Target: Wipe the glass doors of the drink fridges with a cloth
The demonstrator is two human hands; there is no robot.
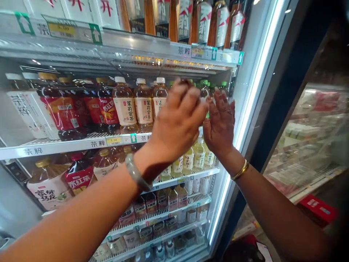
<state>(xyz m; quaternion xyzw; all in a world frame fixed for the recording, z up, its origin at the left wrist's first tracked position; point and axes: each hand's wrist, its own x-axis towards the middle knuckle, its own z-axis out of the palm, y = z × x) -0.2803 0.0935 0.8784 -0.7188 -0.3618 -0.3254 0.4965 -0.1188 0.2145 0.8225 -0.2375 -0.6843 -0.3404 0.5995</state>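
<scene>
My left hand [178, 120], with a pale jade-like bangle [136, 173] on its wrist, is raised before the drink shelves. Its fingers are bent, a little apart and blurred; I see nothing held in it. Just right of it is my right hand [220, 122], open, fingers pointing up, with a gold bangle [241, 171] below. Behind the hands, partly hidden, stand green-capped bottles [204, 87]. White-capped jasmine tea bottles [144, 109] are on the same shelf, left of my left hand. Whether either hand touches anything is unclear.
Red-labelled tea bottles [61, 112] stand further left. Below are large peach oolong bottles [50, 189] and pale yellow drinks [188, 162]. Tall amber bottles [203, 23] fill the top shelf. A light strip [263, 69] runs down the cooler's right side, beside a dark frame [291, 69].
</scene>
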